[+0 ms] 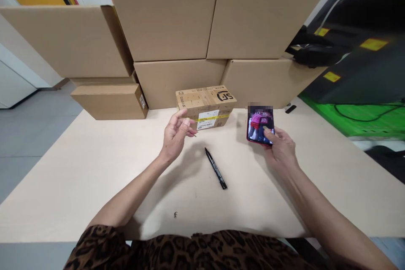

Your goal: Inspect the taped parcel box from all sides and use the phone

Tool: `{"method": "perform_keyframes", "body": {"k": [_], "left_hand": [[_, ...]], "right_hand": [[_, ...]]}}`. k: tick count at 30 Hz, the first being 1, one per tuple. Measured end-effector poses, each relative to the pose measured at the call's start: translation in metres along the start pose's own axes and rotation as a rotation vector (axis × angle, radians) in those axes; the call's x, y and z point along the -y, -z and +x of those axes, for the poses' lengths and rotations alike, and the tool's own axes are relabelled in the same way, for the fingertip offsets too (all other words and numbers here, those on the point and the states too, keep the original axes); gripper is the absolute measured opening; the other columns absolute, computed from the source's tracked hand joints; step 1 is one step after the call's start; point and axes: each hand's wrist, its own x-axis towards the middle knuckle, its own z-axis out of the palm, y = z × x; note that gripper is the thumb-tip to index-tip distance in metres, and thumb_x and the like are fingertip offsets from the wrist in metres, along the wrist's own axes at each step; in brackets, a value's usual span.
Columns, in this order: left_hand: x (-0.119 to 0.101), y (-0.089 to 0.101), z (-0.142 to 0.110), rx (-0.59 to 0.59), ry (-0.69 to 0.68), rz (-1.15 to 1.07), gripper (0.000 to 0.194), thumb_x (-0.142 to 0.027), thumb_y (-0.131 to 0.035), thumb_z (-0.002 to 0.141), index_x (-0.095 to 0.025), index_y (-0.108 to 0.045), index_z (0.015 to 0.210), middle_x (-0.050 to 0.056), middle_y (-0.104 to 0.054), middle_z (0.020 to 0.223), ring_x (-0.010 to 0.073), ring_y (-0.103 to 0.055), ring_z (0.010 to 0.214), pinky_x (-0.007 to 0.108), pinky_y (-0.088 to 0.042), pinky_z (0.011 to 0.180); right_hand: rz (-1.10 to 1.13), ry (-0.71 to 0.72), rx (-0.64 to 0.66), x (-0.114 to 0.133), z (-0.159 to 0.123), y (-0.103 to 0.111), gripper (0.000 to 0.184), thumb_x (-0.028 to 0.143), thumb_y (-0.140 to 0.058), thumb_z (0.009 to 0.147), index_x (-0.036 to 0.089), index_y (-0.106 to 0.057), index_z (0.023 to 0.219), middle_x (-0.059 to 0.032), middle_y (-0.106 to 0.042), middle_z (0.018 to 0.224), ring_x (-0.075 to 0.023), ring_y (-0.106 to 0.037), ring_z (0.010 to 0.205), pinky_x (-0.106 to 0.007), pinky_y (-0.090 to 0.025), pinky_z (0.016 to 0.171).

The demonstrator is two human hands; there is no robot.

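My right hand (282, 148) holds a smartphone (260, 125) upright over the right part of the table, with the thumb on its lit screen. The screen shows figures in pink and dark clothes; its top edge is blurred out. Raised in front of a small SF Express carton (205, 100), my left hand (176, 133) has its fingers loosely bent and apart, and I see nothing held in it. The carton bears a white label and a yellow strip; the hand covers its lower left corner. Between my hands a black marker pen (216, 168) lies slantwise on the table.
Large plain cardboard boxes (171, 17) are stacked along the back of the table (114, 173). A flatter carton (107, 101) stands at the back left. On the right are a small black object (290, 109), a green surface (363, 118) with a cable, and dark gear.
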Motion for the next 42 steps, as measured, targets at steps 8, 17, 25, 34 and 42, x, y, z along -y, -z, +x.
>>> {"method": "perform_keyframes", "body": {"k": [8, 17, 25, 34, 42], "left_hand": [[-0.001, 0.007, 0.005, -0.044, -0.029, 0.025, 0.058, -0.054, -0.083, 0.088, -0.020, -0.062, 0.130, 0.002, -0.077, 0.096, 0.0128, -0.076, 0.068, 0.026, -0.063, 0.064], [0.002, 0.017, 0.012, -0.081, -0.104, 0.047, 0.058, -0.057, -0.085, 0.085, -0.023, -0.065, 0.127, 0.002, -0.079, 0.096, 0.0122, -0.076, 0.065, 0.025, -0.062, 0.061], [0.004, 0.025, 0.018, -0.092, -0.155, 0.079, 0.050, -0.052, -0.085, 0.088, -0.026, -0.067, 0.126, 0.001, -0.079, 0.099, 0.0115, -0.077, 0.066, 0.023, -0.062, 0.060], [0.005, 0.029, 0.021, -0.121, -0.147, 0.095, 0.053, -0.052, -0.088, 0.084, -0.025, -0.067, 0.125, 0.001, -0.079, 0.098, 0.0116, -0.077, 0.066, 0.022, -0.061, 0.059], [0.009, 0.036, 0.024, -0.127, -0.157, 0.127, 0.053, -0.052, -0.087, 0.085, -0.026, -0.067, 0.127, 0.002, -0.077, 0.100, 0.0115, -0.075, 0.066, 0.024, -0.061, 0.061]], "right_hand": [[-0.226, -0.144, 0.018, -0.023, 0.018, 0.018, 0.045, 0.026, -0.096, 0.052, 0.019, -0.067, 0.087, 0.0008, -0.072, 0.079, -0.0124, -0.064, 0.059, -0.025, -0.055, 0.047], [-0.608, -0.068, 0.091, -0.012, 0.023, 0.035, 0.054, 0.036, -0.089, 0.058, 0.023, -0.062, 0.102, 0.0007, -0.069, 0.081, -0.0200, -0.068, 0.073, -0.037, -0.060, 0.068], [-1.241, 0.109, 0.226, 0.003, -0.003, 0.030, 0.092, 0.060, -0.080, 0.075, 0.014, -0.056, 0.151, -0.0196, -0.061, 0.133, -0.0371, -0.067, 0.118, -0.053, -0.048, 0.115], [-1.736, 0.241, 0.350, 0.004, -0.020, 0.017, 0.089, 0.059, -0.048, 0.102, 0.002, -0.032, 0.167, -0.0322, -0.055, 0.145, -0.0471, -0.057, 0.135, -0.057, -0.048, 0.113], [-1.847, 0.431, 0.351, -0.004, -0.020, 0.023, 0.080, 0.055, -0.042, 0.105, 0.000, -0.040, 0.162, -0.0341, -0.064, 0.134, -0.0481, -0.060, 0.125, -0.060, -0.052, 0.103]]}}
